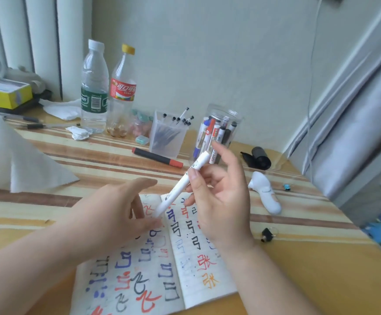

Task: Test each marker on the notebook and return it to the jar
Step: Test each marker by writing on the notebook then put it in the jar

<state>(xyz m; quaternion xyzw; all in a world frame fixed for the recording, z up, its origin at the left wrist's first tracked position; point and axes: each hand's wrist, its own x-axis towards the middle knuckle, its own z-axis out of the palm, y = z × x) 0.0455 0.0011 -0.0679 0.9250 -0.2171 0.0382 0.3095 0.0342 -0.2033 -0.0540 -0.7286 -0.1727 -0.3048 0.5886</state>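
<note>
Your right hand (221, 205) pinches slim white marker (180, 185), tilted over open scribbled notebook (185, 269), left hand (116, 212) flat, relaxed, by its lower tip

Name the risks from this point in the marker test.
The white marker in the right hand has its lower end close to the left hand on the notebook; ink may land on fingers. The jar is crowded with markers, so pushing this one in could tip it. The black-and-red marker lying on the table might be skipped.
</note>
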